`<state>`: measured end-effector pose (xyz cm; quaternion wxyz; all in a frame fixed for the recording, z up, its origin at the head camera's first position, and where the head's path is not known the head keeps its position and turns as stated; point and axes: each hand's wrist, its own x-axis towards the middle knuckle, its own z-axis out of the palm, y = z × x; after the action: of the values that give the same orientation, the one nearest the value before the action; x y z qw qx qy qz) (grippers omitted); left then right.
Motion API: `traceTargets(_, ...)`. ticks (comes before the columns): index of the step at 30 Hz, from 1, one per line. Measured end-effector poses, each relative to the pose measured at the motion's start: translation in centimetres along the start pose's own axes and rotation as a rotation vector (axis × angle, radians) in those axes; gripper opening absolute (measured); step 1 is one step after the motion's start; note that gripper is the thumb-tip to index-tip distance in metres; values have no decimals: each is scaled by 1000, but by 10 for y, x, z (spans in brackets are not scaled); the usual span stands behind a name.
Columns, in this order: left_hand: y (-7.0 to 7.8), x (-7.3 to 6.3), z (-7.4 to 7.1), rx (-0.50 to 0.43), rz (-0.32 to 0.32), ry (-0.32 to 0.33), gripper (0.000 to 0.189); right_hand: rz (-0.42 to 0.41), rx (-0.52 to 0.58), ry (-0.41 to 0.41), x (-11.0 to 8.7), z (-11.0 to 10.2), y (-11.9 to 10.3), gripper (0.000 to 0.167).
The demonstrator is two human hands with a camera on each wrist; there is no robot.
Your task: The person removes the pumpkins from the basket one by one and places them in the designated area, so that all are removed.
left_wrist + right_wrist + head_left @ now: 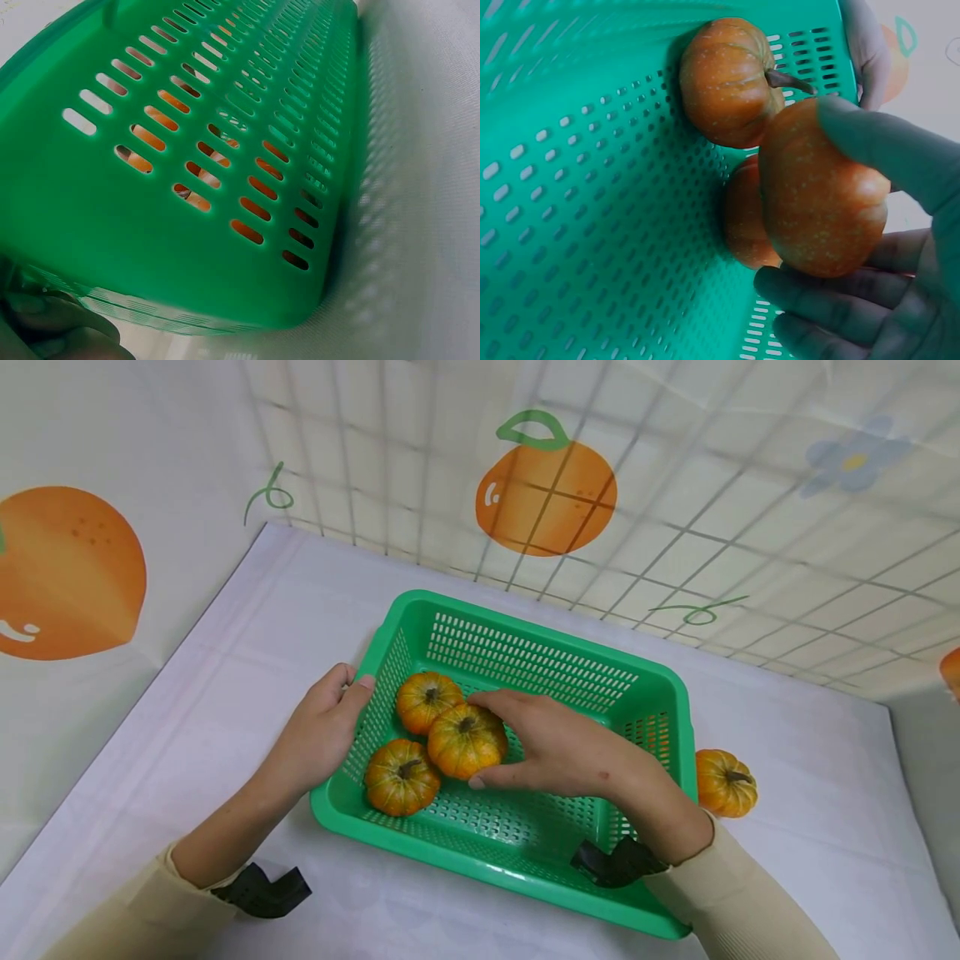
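A green plastic basket (525, 877) with slotted walls sits on the table, three small orange pumpkins inside. My left hand (327, 727) grips its left rim, thumb on top; in the left wrist view the curled fingers (60, 322) show at the lower corner. Inside the basket, my right hand (562, 747) holds a pumpkin (467, 742) between thumb and fingers. Beside it are a second pumpkin (429, 700) toward the back and a third (402, 778) nearer the front. The right wrist view shows the held pumpkin (817, 191) with the thumb over its top.
Outside the basket, by its right wall, another pumpkin (726, 783) rests on the white tablecloth (225, 685). A wall sheet printed with oranges (551, 497) over a wire grid rises behind. Black wrist mounts (266, 892) sit at both cuffs.
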<state>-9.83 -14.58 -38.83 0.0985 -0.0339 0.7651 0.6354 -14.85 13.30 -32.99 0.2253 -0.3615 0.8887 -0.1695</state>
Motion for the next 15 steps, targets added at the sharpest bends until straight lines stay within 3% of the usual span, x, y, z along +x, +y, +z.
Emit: traceTargets(15,0,0,0,8,1,2,36,12,14,63,-2,0,-2,92)
